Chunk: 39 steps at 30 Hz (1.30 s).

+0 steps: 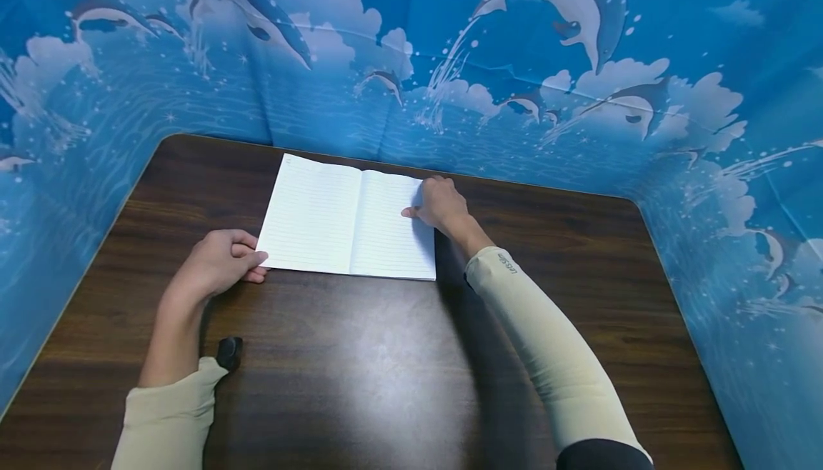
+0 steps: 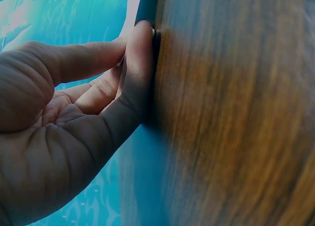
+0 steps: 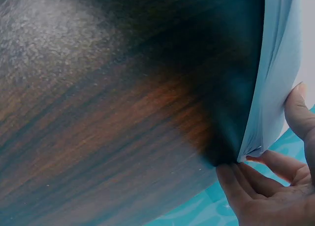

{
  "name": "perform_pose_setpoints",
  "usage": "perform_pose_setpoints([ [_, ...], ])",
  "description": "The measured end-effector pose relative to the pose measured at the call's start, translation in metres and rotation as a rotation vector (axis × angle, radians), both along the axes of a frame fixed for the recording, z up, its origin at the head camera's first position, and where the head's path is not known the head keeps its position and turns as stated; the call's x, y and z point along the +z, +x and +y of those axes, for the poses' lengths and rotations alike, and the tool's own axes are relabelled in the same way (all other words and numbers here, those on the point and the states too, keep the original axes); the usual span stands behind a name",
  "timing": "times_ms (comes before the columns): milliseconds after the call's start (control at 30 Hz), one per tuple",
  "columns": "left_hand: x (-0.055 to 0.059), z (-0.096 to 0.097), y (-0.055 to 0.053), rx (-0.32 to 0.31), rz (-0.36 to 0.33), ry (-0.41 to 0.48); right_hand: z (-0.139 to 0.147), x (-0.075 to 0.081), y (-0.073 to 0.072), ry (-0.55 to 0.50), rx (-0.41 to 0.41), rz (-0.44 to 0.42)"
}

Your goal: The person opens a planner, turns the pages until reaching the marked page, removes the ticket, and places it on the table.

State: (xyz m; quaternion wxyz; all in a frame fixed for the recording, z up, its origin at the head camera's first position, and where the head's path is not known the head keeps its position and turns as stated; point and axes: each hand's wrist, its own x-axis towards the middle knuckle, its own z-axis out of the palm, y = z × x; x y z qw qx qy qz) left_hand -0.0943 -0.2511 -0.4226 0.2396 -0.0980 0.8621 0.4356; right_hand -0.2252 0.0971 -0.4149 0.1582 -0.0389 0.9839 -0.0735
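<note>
An open notebook with lined white pages lies near the far edge of the table. My left hand pinches its near left corner between thumb and fingers. In the left wrist view the left hand is seen from the palm side, low beside the tabletop. At the far right corner my right hand holds the notebook, thumb over the right page and fingers at its outer edge. The right wrist view shows the right hand by the corner of the page stack, whose sheets fan slightly apart.
The dark wood-grain table has rounded far corners and a bright glare in front of the notebook. A blue curtain with dolphins and clouds surrounds its back and sides. A small black device sits at the left sleeve's cuff.
</note>
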Motion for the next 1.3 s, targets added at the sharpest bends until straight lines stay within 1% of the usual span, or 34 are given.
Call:
perform_pose_setpoints([
  [233, 0.001, 0.002, 0.000, 0.009, -0.012, -0.013, 0.001, -0.002, 0.001, -0.005, 0.016, 0.026],
  [333, 0.002, 0.002, 0.001, 0.010, -0.016, -0.010, 0.000, -0.004, 0.003, -0.032, 0.005, 0.039],
  [500, 0.003, 0.001, 0.001, 0.005, -0.007, -0.007, 0.000, -0.007, 0.007, -0.078, 0.007, 0.093],
  [600, 0.003, 0.002, 0.000, -0.002, -0.006, -0.012, -0.001, -0.008, 0.008, -0.132, 0.011, 0.111],
  [733, 0.002, 0.002, 0.000, -0.004, -0.013, -0.017, -0.002, -0.009, 0.009, -0.247, -0.047, 0.067],
  [833, 0.002, 0.003, 0.000, -0.003, -0.018, -0.017, -0.001, -0.009, 0.010, -0.301, -0.093, 0.042],
  [1033, 0.001, 0.001, -0.001, -0.007, -0.017, -0.017, 0.001, -0.008, 0.008, -0.352, -0.118, 0.016],
  [1100, 0.001, 0.001, 0.000, -0.010, -0.012, -0.021, 0.004, -0.007, 0.007, -0.372, -0.147, 0.005],
  [1233, 0.000, 0.001, 0.000, -0.012, -0.002, -0.023, 0.010, -0.004, 0.004, -0.415, -0.229, -0.018],
  [1300, 0.000, 0.001, 0.000, -0.013, 0.002, -0.022, 0.012, -0.004, 0.003, -0.420, -0.247, -0.025],
])
